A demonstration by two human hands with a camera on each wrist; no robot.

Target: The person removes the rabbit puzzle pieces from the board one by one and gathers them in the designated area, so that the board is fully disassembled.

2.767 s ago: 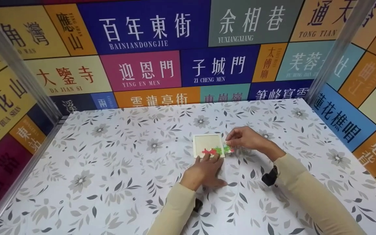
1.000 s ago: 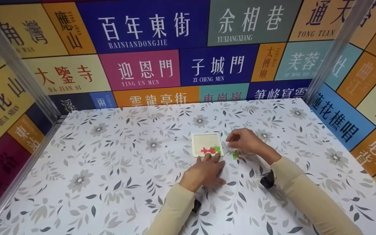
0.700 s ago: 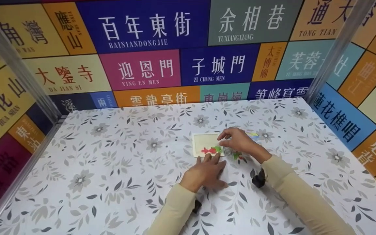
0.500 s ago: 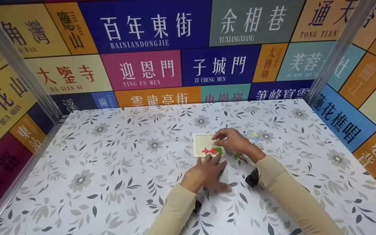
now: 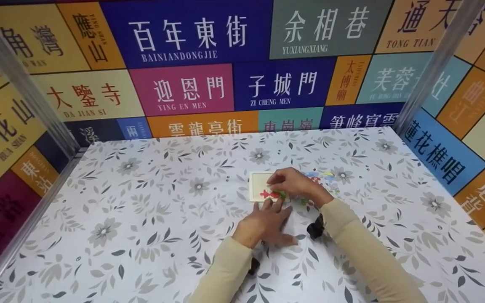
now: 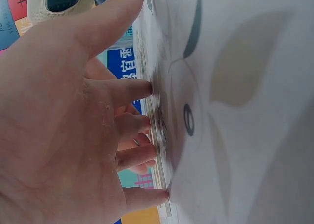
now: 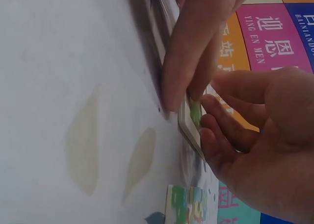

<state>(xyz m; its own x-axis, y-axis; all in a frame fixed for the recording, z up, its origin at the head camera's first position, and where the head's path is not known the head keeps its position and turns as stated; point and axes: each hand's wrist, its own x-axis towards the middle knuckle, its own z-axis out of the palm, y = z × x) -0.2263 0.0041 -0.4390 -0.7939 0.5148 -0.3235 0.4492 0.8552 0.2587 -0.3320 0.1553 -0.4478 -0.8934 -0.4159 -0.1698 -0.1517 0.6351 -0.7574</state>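
Observation:
A small cream puzzle tray (image 5: 251, 187) lies on the patterned tablecloth, with red and green puzzle pieces (image 5: 267, 194) along its near side. My left hand (image 5: 263, 225) rests spread out, its fingertips on the tray's near edge; the left wrist view shows those fingers (image 6: 135, 156) nearly straight. Above the tray's right half, my right hand (image 5: 295, 184) has thumb and fingertips brought together in a pinch. In the right wrist view, something green (image 7: 195, 112) shows beside the right fingertips, seemingly a puzzle piece; the fingers mostly hide what they pinch.
Loose puzzle pieces (image 5: 329, 174) lie to the right of the tray, partly behind the right hand and wrist. In the right wrist view, several pieces (image 7: 177, 204) lie close to the tray. Panels with printed characters (image 5: 183, 88) stand behind the table.
My right hand has moved left from the loose pieces to over the tray, uncovering more of those pieces. The left hand has stayed at the tray's near edge.

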